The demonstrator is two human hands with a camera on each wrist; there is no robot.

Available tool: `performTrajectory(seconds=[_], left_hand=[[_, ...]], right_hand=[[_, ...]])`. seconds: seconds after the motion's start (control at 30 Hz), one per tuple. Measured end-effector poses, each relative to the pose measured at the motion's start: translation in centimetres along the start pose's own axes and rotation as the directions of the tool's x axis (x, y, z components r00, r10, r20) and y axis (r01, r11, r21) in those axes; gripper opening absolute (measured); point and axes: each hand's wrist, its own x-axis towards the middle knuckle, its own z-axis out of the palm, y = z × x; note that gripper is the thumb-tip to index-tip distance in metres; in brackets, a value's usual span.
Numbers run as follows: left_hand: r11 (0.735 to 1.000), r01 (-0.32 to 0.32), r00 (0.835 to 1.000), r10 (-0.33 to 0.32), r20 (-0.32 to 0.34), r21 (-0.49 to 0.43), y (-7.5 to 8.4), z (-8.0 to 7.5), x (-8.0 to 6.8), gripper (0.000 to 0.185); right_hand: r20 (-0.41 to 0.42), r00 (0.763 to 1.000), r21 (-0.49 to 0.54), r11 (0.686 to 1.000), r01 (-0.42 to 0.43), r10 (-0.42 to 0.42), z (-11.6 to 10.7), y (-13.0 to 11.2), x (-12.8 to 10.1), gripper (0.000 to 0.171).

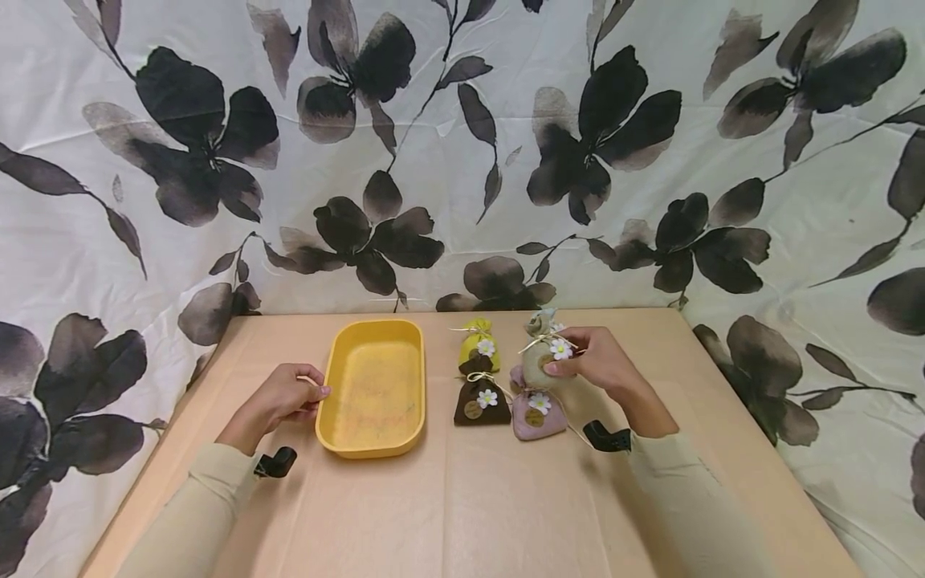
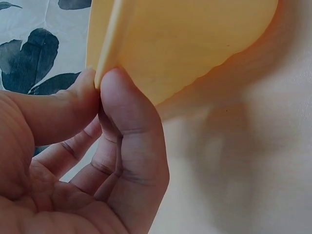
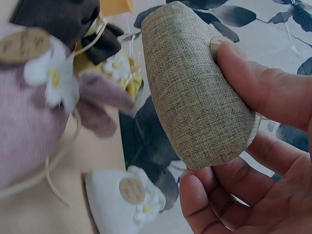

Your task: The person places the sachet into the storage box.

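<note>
My left hand (image 1: 289, 395) pinches the left rim of a yellow plastic tray (image 1: 370, 451) between thumb and finger. The rim (image 2: 114, 34) shows between those fingertips in the left wrist view. My right hand (image 1: 600, 359) holds a small beige-grey drawstring sachet (image 3: 195, 87), with its thumb on one side and fingers on the other. A white flower and a tied cord decorate that sachet. Just below it in the head view lies a lilac sachet (image 1: 542, 421), partly overlapped by the held one. A white sachet (image 3: 109, 195) appears beneath my hand in the right wrist view.
A dark brown sachet (image 1: 470, 393) lies left of the lilac one, with a yellow-green sachet (image 1: 473, 337) behind it. They stand right of the tray on the peach-covered table (image 1: 433, 514). Floral cloth (image 1: 462, 160) hangs along the back and sides.
</note>
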Motion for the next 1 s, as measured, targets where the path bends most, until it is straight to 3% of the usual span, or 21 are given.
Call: performTrajectory(seconds=[1.0], left_hand=[[1.000, -0.001, 1.000, 0.001, -0.016, -0.013, 0.1, 0.0, 0.5, 0.020]], right_hand=[[0.044, 0.999, 0.054, 0.998, 0.025, -0.028, 4.3, -2.8, 2.4, 0.047]])
